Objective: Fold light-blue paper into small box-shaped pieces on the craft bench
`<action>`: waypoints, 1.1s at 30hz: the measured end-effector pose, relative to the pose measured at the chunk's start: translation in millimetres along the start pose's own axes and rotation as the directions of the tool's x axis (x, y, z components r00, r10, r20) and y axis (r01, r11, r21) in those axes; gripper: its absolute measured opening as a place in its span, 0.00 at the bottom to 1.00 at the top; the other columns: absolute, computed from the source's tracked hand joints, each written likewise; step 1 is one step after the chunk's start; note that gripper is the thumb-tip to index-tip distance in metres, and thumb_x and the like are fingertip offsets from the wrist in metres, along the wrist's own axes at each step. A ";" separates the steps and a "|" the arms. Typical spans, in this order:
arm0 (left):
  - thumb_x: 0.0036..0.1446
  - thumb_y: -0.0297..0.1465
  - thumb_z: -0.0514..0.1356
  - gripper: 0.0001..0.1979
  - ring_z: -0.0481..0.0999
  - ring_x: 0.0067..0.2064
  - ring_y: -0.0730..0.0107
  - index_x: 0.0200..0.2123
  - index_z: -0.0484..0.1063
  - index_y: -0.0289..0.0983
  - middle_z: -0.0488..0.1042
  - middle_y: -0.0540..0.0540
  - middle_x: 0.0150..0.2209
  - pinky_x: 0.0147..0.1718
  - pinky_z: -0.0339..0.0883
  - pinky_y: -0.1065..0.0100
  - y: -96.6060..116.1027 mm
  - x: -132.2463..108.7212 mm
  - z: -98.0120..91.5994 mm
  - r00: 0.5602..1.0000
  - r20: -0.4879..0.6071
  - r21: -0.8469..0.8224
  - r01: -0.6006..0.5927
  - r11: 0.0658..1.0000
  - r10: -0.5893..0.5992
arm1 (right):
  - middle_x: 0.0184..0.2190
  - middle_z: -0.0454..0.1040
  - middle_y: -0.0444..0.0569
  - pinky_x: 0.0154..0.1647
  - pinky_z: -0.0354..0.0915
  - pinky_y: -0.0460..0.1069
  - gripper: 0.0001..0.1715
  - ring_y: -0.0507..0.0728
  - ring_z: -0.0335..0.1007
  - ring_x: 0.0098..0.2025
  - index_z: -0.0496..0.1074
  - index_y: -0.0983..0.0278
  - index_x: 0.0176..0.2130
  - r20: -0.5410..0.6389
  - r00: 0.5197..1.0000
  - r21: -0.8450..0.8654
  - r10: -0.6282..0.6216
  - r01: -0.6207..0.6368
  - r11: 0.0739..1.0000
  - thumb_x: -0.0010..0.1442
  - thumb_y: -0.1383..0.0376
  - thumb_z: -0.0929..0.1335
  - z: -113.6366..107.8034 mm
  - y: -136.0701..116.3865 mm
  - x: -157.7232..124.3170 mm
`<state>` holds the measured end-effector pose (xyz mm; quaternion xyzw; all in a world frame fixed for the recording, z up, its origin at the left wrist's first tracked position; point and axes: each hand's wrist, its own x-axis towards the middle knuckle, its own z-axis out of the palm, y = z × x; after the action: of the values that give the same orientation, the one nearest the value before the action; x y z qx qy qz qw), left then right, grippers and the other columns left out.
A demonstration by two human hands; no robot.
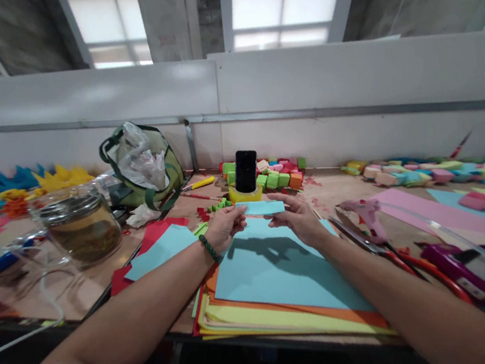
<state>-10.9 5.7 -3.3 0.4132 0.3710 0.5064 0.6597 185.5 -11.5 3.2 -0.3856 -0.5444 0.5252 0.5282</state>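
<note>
Left hand (223,230), right hand (298,220), both pinching a blue paper strip (259,208); coloured paper stack (287,285) beneath

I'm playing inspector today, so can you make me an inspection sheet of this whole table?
Surface: brown tabletop, partly covered by paper.
Job's things: light blue strip, held above a stack of coloured paper.
Clutter: scissors, pink glue gun, glass jar, green bag, phone.
Hands: left hand and right hand hold opposite ends of the strip.
Cables: white cord on the left.
Surroundings: white partition, windows behind.
</note>
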 end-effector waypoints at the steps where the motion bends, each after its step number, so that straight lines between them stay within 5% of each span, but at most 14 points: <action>1: 0.45 0.33 0.68 0.15 0.66 0.18 0.84 0.23 0.65 0.33 0.66 0.55 0.18 0.19 0.61 0.79 -0.2 0.6 -0.5 1.000 0.005 0.000 0.002 1.000 -0.002 | 0.26 0.78 0.44 0.33 0.71 0.50 0.30 0.53 0.76 0.25 0.69 0.62 0.51 -0.002 1.000 0.011 0.016 -0.016 1.000 0.47 0.65 0.72 -0.5 -0.2 0.5; 10: 0.45 0.31 0.68 0.13 0.66 0.18 0.82 0.23 0.66 0.33 0.66 0.54 0.17 0.19 0.60 0.78 0.8 0.0 1.1 1.000 -0.002 0.050 -0.024 0.998 0.024 | 0.28 0.80 0.54 0.31 0.72 0.52 0.22 0.59 0.78 0.27 0.72 0.67 0.46 0.089 0.983 0.050 0.160 -0.165 0.985 0.54 0.59 0.64 -8.3 -5.6 3.7; 17: 0.47 0.30 0.67 0.13 0.66 0.17 0.82 0.21 0.66 0.33 0.66 0.54 0.17 0.18 0.60 0.78 0.3 0.8 1.4 1.000 -0.012 0.102 -0.023 0.995 0.024 | 0.25 0.79 0.47 0.27 0.72 0.45 0.25 0.53 0.77 0.25 0.74 0.64 0.41 0.007 0.992 -0.009 0.128 -0.128 0.992 0.42 0.62 0.78 -5.0 -0.8 4.0; 26: 0.49 0.29 0.66 0.11 0.67 0.17 0.81 0.23 0.66 0.33 0.67 0.53 0.18 0.16 0.59 0.78 3.4 -0.2 -2.0 0.999 0.021 0.161 0.046 0.986 -0.050 | 0.23 0.78 0.46 0.27 0.73 0.45 0.30 0.52 0.76 0.24 0.72 0.64 0.43 0.000 0.993 -0.045 0.122 -0.121 0.992 0.40 0.60 0.79 -7.9 -0.6 6.1; 33: 0.47 0.33 0.68 0.11 0.75 0.24 0.74 0.29 0.70 0.32 0.77 0.43 0.28 0.20 0.65 0.76 3.8 -1.0 -2.9 0.996 0.057 0.249 0.057 0.967 -0.073 | 0.23 0.77 0.43 0.30 0.73 0.48 0.34 0.53 0.76 0.25 0.70 0.64 0.46 0.007 0.998 -0.131 0.062 -0.061 0.989 0.41 0.56 0.78 -9.0 0.0 6.1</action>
<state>-15.1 5.7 -0.9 0.4963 0.4227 0.4203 0.6311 193.4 -4.1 3.2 -0.4331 -0.5684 0.5066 0.4824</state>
